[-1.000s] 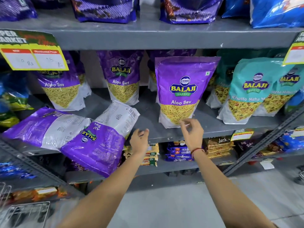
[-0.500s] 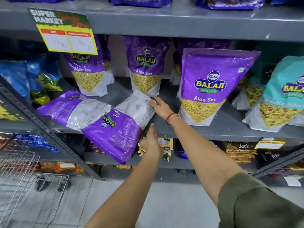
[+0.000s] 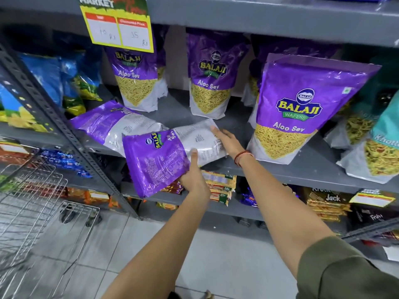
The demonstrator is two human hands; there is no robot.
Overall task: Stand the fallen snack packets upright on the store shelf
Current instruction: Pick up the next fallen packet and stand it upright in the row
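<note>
A fallen purple Aloo Sev packet (image 3: 164, 156) lies on its back, its top end hanging over the front edge of the grey shelf (image 3: 269, 169). My left hand (image 3: 194, 180) grips its lower side, thumb on top. My right hand (image 3: 226, 140) rests flat against its white bottom end. A second fallen purple packet (image 3: 108, 124) lies behind it to the left. Three purple Aloo Sev packets stand upright: one at front right (image 3: 302, 108), one at the back middle (image 3: 211, 78) and one at the back left (image 3: 136, 78).
Teal packets (image 3: 380, 143) stand at the right, blue packets (image 3: 54, 78) on the left bay. A slanted grey upright (image 3: 54, 117) divides the bays. A yellow price tag (image 3: 118, 26) hangs from the shelf above. A wire trolley (image 3: 32, 208) stands at the lower left. Small snack packs (image 3: 220, 186) fill the lower shelf.
Both hands moved left from the upright front packet onto the overhanging fallen packet. My left hand now grips it and my right hand has closed in on its bottom end.
</note>
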